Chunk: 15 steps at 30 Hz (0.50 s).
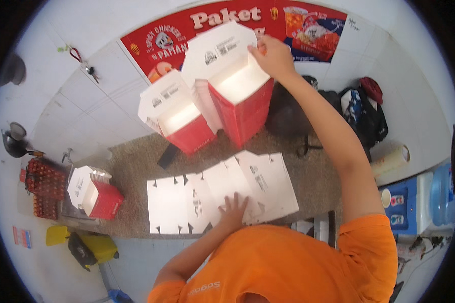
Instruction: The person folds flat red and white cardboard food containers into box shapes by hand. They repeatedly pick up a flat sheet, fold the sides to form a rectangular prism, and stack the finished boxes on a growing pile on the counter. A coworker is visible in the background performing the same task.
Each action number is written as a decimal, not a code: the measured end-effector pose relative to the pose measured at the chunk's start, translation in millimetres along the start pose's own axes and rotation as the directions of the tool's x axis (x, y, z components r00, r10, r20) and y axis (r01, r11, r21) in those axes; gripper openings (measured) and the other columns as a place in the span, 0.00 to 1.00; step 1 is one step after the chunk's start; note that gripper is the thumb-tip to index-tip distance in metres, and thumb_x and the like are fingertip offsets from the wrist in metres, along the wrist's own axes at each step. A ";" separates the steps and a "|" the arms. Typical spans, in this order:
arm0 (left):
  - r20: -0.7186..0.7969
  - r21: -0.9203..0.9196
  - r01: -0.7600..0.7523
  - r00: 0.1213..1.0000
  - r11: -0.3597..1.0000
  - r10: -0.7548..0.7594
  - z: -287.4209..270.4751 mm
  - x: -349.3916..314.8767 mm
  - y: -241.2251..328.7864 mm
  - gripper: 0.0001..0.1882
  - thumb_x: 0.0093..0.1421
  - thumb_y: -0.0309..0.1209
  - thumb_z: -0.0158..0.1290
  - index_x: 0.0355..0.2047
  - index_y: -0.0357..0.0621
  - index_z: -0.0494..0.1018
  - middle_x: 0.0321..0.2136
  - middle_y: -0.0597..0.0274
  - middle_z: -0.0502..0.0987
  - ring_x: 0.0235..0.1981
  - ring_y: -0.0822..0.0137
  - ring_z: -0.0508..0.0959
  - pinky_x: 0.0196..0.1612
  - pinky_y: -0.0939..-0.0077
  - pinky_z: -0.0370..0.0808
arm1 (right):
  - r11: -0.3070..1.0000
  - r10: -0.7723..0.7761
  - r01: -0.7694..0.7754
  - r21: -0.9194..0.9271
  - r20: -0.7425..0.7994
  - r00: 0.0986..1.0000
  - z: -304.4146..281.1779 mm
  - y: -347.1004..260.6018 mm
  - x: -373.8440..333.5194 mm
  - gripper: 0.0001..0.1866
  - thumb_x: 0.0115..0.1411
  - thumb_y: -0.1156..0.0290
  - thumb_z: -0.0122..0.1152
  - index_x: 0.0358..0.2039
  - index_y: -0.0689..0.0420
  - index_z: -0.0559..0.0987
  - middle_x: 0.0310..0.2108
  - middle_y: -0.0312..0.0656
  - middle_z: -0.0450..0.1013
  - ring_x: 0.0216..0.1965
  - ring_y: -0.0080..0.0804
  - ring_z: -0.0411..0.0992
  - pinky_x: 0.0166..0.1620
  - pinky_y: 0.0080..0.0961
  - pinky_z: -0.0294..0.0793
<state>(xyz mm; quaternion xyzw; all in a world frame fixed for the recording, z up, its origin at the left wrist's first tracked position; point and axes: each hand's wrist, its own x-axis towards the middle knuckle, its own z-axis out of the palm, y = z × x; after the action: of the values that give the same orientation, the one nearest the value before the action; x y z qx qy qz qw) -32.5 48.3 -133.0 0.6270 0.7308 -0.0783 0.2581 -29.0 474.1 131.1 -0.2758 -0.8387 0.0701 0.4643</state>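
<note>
My left hand (232,211) lies with its fingers spread on a flat, unfolded white cardboard box blank (210,184) on the counter, near my body. Raised at the far side, my right hand (277,58) has its fingers closed on the upper right edge of a tall stack of red food boxes (242,117), whose white inside and lid flap face up. Just left of it stands a shorter stack of the same boxes (191,136), also with the lid up. The fingertips of my right hand are partly hidden by the box edge.
Another red box stack (106,199) stands at the counter's left end, beside egg trays (45,179). A dark flat strip (168,156) lies on the speckled counter (129,166). Bags (364,111) are at the back right, a blue water dispenser (407,202) at the right.
</note>
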 end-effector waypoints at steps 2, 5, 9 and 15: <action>-0.071 -0.056 -0.130 0.989 0.990 0.126 46.4 6.1 -34.5 0.48 0.58 0.40 0.69 0.75 0.49 0.59 0.78 0.41 0.45 0.73 0.24 0.54 0.59 0.31 0.76 | 0.977 0.010 0.012 0.212 -0.103 0.995 -19.6 -19.4 -32.9 0.20 0.63 0.54 0.71 0.37 0.61 0.82 0.31 0.47 0.82 0.32 0.37 0.81 0.38 0.35 0.79; -0.178 -0.119 -0.180 0.971 0.977 0.157 71.5 23.2 -69.5 0.46 0.58 0.45 0.68 0.73 0.48 0.62 0.77 0.40 0.48 0.73 0.28 0.55 0.62 0.32 0.72 | 0.927 0.062 -0.069 0.369 0.030 0.998 -70.6 -81.4 -109.7 0.12 0.66 0.63 0.69 0.37 0.60 0.82 0.26 0.34 0.77 0.28 0.20 0.71 0.34 0.22 0.71; -0.087 -0.010 -0.061 0.994 0.998 0.060 16.6 -16.5 -20.3 0.50 0.58 0.52 0.68 0.75 0.49 0.59 0.77 0.36 0.48 0.75 0.29 0.53 0.63 0.25 0.66 | 0.858 0.160 -0.272 0.436 0.278 0.947 -102.7 -122.1 -195.2 0.07 0.65 0.70 0.69 0.35 0.60 0.82 0.27 0.30 0.76 0.29 0.14 0.69 0.35 0.18 0.69; -0.160 0.068 -0.396 0.902 0.916 0.402 89.5 21.7 -80.6 0.32 0.61 0.40 0.66 0.65 0.48 0.74 0.68 0.26 0.64 0.69 0.34 0.67 0.62 0.40 0.74 | 0.801 0.215 -0.417 0.429 0.444 0.870 -105.1 -142.6 -293.6 0.08 0.63 0.68 0.72 0.34 0.59 0.83 0.26 0.38 0.80 0.26 0.21 0.75 0.32 0.21 0.72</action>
<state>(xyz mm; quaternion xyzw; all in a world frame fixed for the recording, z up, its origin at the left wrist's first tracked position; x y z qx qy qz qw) -86.4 11.8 -236.7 0.7718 0.6051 0.0177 0.1945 122.6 185.0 25.9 -0.2623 -0.8027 0.4192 0.3334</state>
